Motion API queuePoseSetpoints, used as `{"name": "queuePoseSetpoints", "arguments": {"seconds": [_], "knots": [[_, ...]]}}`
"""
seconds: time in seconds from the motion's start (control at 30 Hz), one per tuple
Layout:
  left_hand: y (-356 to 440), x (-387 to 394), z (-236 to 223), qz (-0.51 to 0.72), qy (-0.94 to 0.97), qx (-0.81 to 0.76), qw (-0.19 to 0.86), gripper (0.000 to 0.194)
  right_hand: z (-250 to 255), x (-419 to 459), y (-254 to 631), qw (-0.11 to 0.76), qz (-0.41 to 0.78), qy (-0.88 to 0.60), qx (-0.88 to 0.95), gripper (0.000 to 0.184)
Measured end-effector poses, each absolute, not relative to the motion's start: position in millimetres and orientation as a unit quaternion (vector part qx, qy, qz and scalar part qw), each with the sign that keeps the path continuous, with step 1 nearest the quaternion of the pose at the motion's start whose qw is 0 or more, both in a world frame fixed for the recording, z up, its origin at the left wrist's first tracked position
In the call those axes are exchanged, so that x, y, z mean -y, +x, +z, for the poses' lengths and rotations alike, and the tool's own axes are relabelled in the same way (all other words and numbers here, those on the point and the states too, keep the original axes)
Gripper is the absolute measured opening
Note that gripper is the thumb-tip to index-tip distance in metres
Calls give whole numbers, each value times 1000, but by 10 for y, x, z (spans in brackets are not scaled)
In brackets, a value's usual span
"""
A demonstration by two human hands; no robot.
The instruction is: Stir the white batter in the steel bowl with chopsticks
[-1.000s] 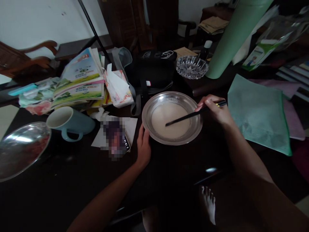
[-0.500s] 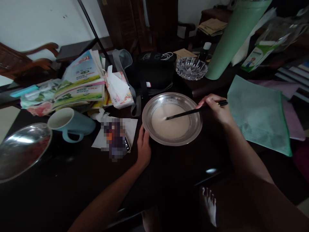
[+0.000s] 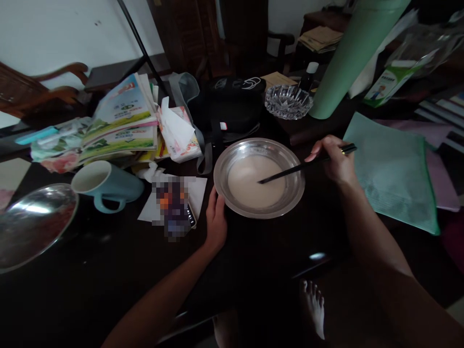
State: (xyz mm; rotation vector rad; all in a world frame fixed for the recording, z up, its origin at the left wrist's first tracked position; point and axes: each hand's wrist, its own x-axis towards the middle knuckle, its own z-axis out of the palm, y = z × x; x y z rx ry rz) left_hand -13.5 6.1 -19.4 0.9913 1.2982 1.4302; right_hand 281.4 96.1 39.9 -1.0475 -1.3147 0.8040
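A shiny metal bowl (image 3: 259, 212) with a wide rim stands on the dark table, holding a pale, milky liquid (image 3: 250, 186). My left hand (image 3: 216, 220) holds the bowl at its left side, fingers along the outer wall below the rim; the thumb is hidden. Black chopsticks (image 3: 290, 171) lie close together in my right hand (image 3: 335, 159), whose fingers are closed around their upper part to the right of the bowl. The chopsticks slant down to the left over the rim, their tips in the liquid.
Left of the bowl are a phone (image 3: 176, 205) on white paper, a blue mug (image 3: 108, 186) and another metal bowl (image 3: 39, 222). Behind stand a tissue pack (image 3: 179, 133), a black bag (image 3: 228, 108), a glass ashtray (image 3: 288, 102) and a tall green cylinder (image 3: 348, 67). A green mesh pouch (image 3: 391, 174) lies right.
My right hand has moved a little to the right, and the chopstick tips have shifted right through the liquid. The left hand and the bowl look unmoved.
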Motion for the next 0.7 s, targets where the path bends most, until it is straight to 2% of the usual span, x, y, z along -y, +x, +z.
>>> {"name": "queuePoseSetpoints", "arguments": {"seconds": [0.07,0.23,0.43,0.57,0.63,0.7], "knots": [[-137,-60,-183,579,403,-532,468,49,393,-962,2822,603,360,-433,565,37],[-134,-62,-127,576,411,-546,449,47,395,-925,2782,508,383,-440,634,33],[-134,-59,-179,579,403,-536,465,50,389,-967,2839,602,349,-445,564,36],[-141,-61,-188,581,406,-531,464,50,381,-942,2800,542,393,-426,608,35],[-141,-61,-178,581,408,-531,462,51,386,-931,2782,513,378,-437,635,31],[-140,-60,-168,582,410,-532,459,51,389,-942,2791,532,344,-455,625,30]]}}
